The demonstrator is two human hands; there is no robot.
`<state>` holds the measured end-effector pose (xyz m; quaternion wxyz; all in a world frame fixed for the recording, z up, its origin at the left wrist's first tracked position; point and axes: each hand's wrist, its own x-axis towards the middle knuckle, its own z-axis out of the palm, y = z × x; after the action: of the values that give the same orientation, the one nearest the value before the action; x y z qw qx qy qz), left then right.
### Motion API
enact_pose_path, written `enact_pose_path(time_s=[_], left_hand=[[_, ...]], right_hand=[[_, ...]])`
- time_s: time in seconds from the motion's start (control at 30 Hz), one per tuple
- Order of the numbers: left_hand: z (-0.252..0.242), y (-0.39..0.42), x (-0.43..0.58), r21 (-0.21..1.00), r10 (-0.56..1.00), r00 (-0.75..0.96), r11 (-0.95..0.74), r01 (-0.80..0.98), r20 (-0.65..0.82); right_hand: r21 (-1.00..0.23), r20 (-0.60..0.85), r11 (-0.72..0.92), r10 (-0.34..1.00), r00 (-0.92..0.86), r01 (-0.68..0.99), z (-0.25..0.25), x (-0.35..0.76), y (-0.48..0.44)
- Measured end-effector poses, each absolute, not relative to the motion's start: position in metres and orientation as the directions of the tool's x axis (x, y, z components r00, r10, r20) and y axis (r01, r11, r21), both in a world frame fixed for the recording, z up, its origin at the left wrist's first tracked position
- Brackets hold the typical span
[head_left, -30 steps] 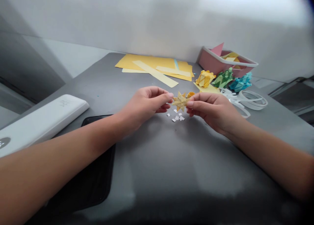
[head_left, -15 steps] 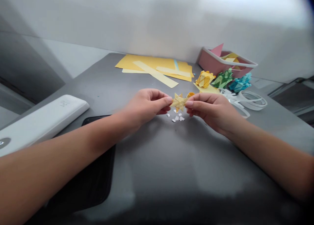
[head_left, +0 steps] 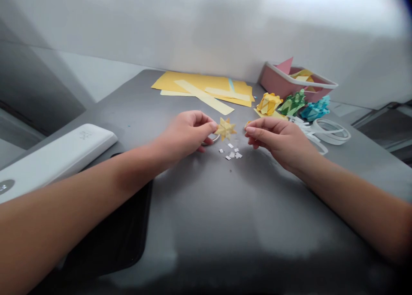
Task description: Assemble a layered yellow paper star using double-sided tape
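My left hand [head_left: 193, 132] pinches one point of a yellow folded-paper star [head_left: 225, 128] between thumb and fingertips, holding it over the table. My right hand [head_left: 273, 136] is a short way to the right of the star and apart from it. Its thumb and fingers are pressed together, and whatever may be between them is too small to make out. Behind those fingertips shows a bit of something orange, mostly covered. Small white paper pieces [head_left: 232, 155] lie between and below the hands. A pale ring-shaped thing [head_left: 216, 139] peeks out behind my left fingers.
Yellow paper sheets [head_left: 199, 80] and pale strips lie at the back. On the right are yellow [head_left: 269, 103], green [head_left: 292, 103] and blue [head_left: 316, 109] folded-paper pieces, white strip coils [head_left: 333, 130] and a pink bin [head_left: 277, 78]. A white device [head_left: 58, 158] and black tray [head_left: 128, 239] flank my left arm.
The star has moved a little left and up with my left hand. My right hand has let go of it and stays nearly where it was.
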<state>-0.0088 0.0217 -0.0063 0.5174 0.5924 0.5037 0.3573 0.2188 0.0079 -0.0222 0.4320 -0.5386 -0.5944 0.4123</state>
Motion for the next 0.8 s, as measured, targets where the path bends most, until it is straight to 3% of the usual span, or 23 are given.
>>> enact_pose_path(time_s=[0.1, 0.2, 0.3, 0.4, 0.6, 0.8], left_hand=[[0.001, 0.024, -0.018, 0.885, 0.915, 0.373, -0.043, 0.464, -0.151], [0.01, 0.025, -0.027, 0.835, 0.846, 0.502, -0.138, 0.533, -0.181], [0.021, 0.025, -0.033, 0.814, 0.768, 0.597, -0.18, 0.552, -0.234], [0.027, 0.026, -0.036, 0.805, 0.68, 0.663, -0.182, 0.565, -0.312], [0.014, 0.03, -0.035, 0.725, 0.628, 0.711, -0.323, 0.608, -0.316], [0.004, 0.023, -0.025, 0.649, 0.745, 0.651, -0.423, 0.633, -0.15]], right_hand=[[-0.846, 0.135, 0.148, 0.989, -0.062, 0.512, -0.023, 0.223, 0.009], [-0.682, 0.217, 0.3, 0.954, -0.206, 0.668, -0.026, 0.223, 0.009], [-0.475, 0.315, 0.545, 0.839, -0.445, 0.691, -0.035, 0.216, 0.006], [-0.318, 0.383, 0.676, 0.733, -0.562, 0.665, -0.043, 0.205, 0.006], [-0.307, 0.444, 0.809, 0.588, -0.676, 0.502, -0.047, 0.196, 0.014], [-0.221, 0.464, 0.743, 0.65, -0.602, 0.631, -0.05, 0.208, 0.011]])
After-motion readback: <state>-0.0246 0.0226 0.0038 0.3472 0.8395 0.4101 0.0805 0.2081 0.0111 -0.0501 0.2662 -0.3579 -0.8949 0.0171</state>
